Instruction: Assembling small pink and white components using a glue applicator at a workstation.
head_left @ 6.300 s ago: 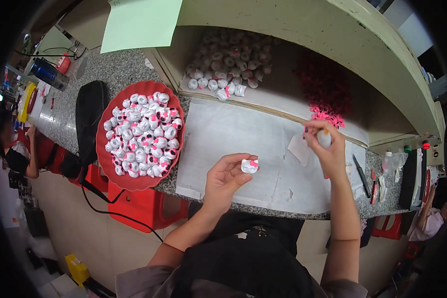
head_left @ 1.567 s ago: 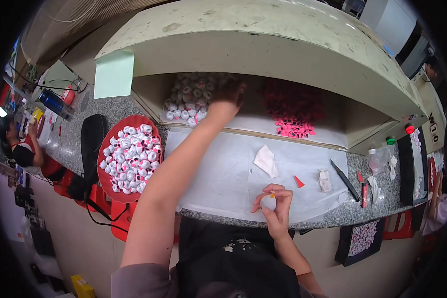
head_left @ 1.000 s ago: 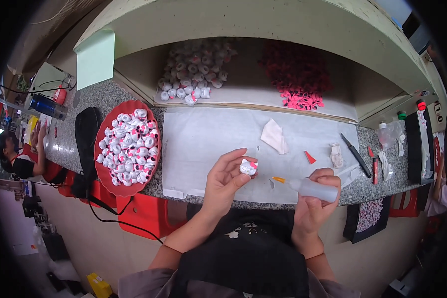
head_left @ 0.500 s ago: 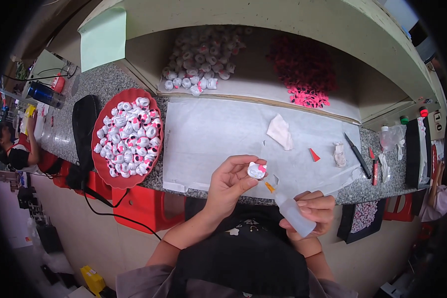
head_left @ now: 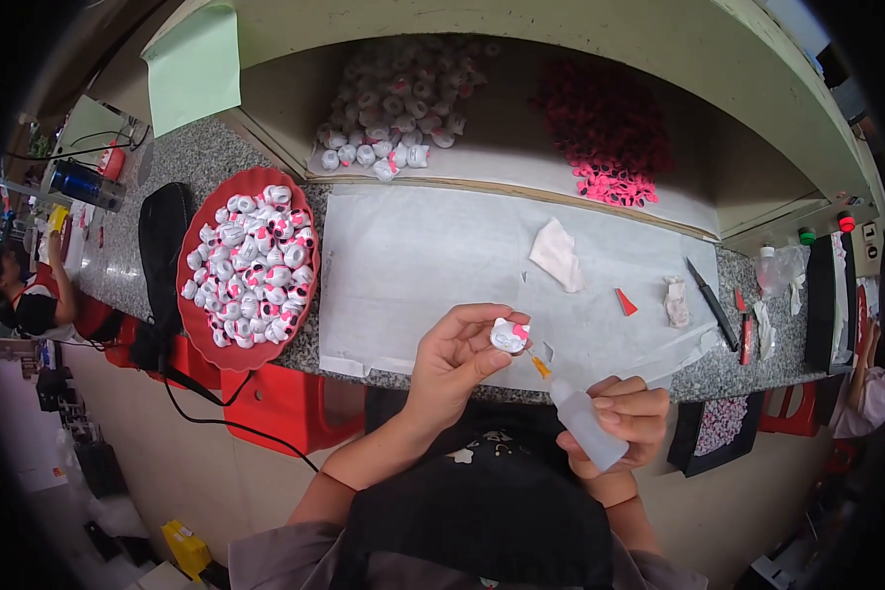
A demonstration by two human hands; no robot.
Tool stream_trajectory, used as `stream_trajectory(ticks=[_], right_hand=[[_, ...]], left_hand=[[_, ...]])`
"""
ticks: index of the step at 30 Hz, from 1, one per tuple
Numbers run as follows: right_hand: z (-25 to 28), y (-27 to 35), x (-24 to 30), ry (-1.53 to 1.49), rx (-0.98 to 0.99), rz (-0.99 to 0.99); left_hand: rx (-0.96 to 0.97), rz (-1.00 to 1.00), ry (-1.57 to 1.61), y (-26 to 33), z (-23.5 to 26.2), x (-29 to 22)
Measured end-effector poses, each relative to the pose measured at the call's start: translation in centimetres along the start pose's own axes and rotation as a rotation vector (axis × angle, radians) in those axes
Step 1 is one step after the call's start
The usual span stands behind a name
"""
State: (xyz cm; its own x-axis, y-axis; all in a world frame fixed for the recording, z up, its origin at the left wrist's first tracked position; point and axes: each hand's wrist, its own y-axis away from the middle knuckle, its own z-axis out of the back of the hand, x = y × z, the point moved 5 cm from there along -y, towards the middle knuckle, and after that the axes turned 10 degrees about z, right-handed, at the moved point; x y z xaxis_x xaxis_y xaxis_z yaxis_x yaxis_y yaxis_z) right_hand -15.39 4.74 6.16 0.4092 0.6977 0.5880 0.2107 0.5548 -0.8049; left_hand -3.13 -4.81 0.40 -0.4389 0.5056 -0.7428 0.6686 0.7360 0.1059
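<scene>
Between the thumb and fingers of my left hand (head_left: 450,354) is a small white cat-head figure (head_left: 507,336) with a pink bow. My right hand (head_left: 627,421) grips a translucent squeeze bottle (head_left: 586,427), tilted so its orange tip (head_left: 541,367) points up and left toward the figure. A small gap separates the tip from the figure. Both hands are over the near edge of a white paper sheet (head_left: 403,256) on the bench. To the left stands a red scalloped bowl (head_left: 195,320) heaped with white and pink figure parts.
On the shelf lie piled white heads (head_left: 393,108) and pink pieces (head_left: 610,147). A crumpled tissue (head_left: 558,258), a red scrap (head_left: 625,302) and a dark pen-like tool (head_left: 713,307) lie to the right. Red stools (head_left: 280,403) stand below. A person (head_left: 39,285) works at far left.
The squeeze bottle and my right hand have shifted slightly right, widening the gap between tip and figure. My left hand holds the figure almost in place.
</scene>
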Motion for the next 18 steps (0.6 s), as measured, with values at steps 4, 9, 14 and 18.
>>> stream_trajectory(ticks=[4,9,14,18], right_hand=[[0.06,0.01,-0.06,0.002,-0.008,0.014],[0.38,0.47,-0.14,-0.022,-0.032,-0.01],[0.27,0.44,-0.06,-0.035,-0.014,-0.025],[0.16,0.44,-0.11,-0.04,-0.018,-0.036]], left_hand=[[0.006,0.007,-0.011,-0.03,-0.09,0.14],[-0.004,0.019,-0.025,-0.05,-0.13,0.34],[0.006,0.017,-0.017,-0.1,-0.15,0.41],[0.01,0.018,-0.03,-0.11,-0.21,0.39]])
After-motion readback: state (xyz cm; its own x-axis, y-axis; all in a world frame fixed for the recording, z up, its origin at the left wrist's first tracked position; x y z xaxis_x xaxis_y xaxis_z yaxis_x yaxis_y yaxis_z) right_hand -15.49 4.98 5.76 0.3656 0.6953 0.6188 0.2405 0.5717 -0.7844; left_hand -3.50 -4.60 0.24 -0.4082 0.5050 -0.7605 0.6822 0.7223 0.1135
